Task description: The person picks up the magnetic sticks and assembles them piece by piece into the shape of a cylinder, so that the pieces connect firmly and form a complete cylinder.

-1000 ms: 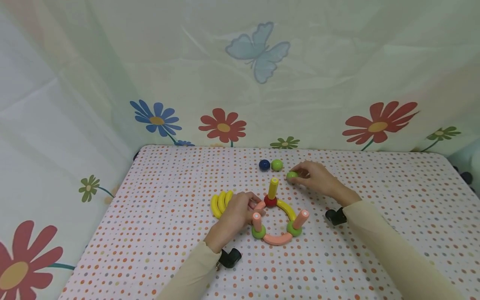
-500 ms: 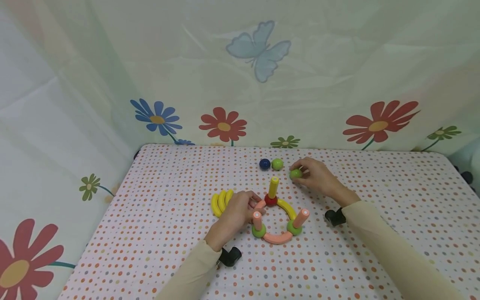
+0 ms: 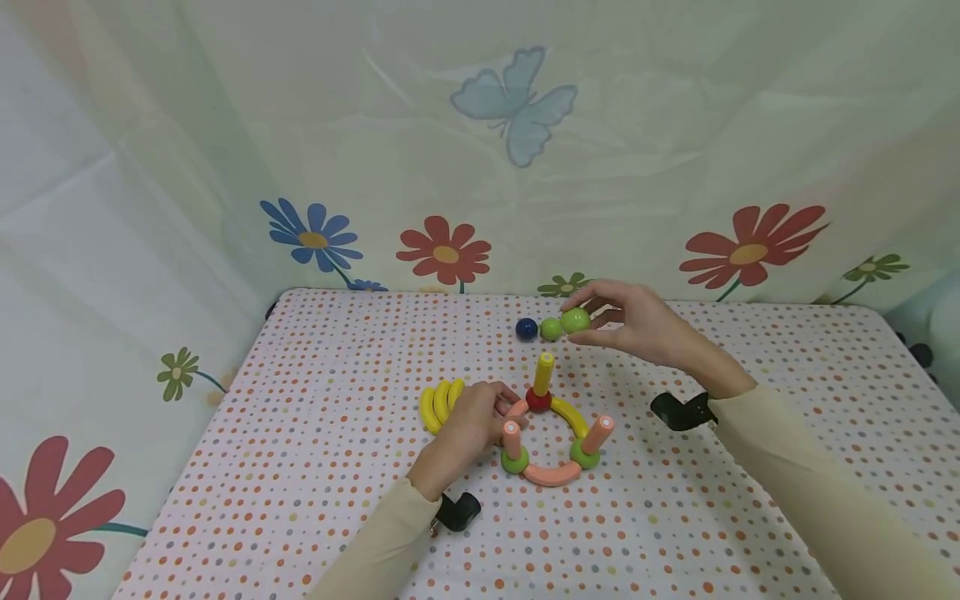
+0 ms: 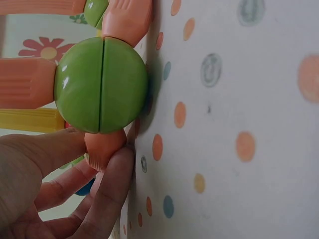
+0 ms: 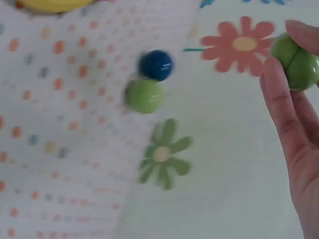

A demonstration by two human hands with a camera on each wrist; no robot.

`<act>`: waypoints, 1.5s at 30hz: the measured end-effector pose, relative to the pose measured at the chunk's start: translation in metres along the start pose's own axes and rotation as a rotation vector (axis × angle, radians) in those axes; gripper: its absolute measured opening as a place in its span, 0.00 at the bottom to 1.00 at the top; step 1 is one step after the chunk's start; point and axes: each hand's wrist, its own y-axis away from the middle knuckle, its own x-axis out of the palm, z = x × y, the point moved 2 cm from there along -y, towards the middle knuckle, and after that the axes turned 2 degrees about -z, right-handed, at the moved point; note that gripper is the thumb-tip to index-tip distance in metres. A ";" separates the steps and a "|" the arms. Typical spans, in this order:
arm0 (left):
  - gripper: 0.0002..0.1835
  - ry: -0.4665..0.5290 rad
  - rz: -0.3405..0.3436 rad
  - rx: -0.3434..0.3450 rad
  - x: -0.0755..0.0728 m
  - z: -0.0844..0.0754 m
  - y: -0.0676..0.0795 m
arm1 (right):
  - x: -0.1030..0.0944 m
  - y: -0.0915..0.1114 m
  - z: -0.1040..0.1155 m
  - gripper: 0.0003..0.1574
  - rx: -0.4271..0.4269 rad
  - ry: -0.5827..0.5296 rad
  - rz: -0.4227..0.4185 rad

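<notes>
In the head view, my right hand [image 3: 648, 329] pinches a green ball [image 3: 576, 320] between thumb and fingers, raised off the table. My left hand [image 3: 472, 418] grips a pink curved stick [image 4: 103, 149] on the left side of a ring of curved sticks and balls. A red ball [image 3: 538, 401] at the back of the ring bears an upright yellow rod [image 3: 544, 373]. Two green balls at the front, the left one [image 3: 514, 461] and the right one [image 3: 585, 453], each carry a pink rod, the right rod [image 3: 597, 435] leaning outward.
Near the table's back edge lie a dark blue ball [image 3: 527, 329] and a second green ball [image 3: 551, 329], side by side. Several yellow curved sticks [image 3: 437, 407] lie left of my left hand. A printed curtain [image 3: 337, 125] hangs behind the dotted tabletop [image 3: 315, 433].
My right hand has lifted the green ball from the table, carrying it up and back, toward the loose balls. The left hand keeps its grip on the ring, which stays in place.
</notes>
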 end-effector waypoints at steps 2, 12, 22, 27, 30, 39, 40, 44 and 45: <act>0.17 0.006 0.002 0.007 0.000 0.001 0.000 | -0.002 -0.002 0.014 0.22 -0.068 0.017 0.034; 0.17 -0.012 0.009 0.028 -0.001 0.002 0.000 | 0.012 -0.007 0.046 0.22 -0.178 0.175 0.208; 0.16 -0.014 0.011 0.039 -0.001 0.000 -0.001 | 0.016 -0.009 0.044 0.21 -0.162 0.238 0.244; 0.17 -0.017 0.007 0.027 0.000 0.002 -0.002 | 0.011 -0.010 0.038 0.19 -0.100 0.148 0.171; 0.16 -0.028 0.006 0.021 0.000 0.002 -0.002 | 0.006 -0.014 0.026 0.14 -0.031 0.075 0.087; 0.15 0.000 0.002 -0.015 0.002 0.000 -0.003 | 0.020 -0.024 -0.040 0.17 0.033 0.195 0.082; 0.15 0.012 0.007 -0.018 0.003 0.000 -0.003 | 0.023 -0.023 -0.047 0.18 0.047 0.201 0.096; 0.15 0.024 0.005 -0.026 0.004 0.002 -0.001 | 0.036 -0.020 -0.067 0.24 0.091 0.152 0.134; 0.15 0.025 0.001 -0.032 0.003 0.002 0.000 | 0.040 -0.020 -0.069 0.26 0.095 0.127 0.137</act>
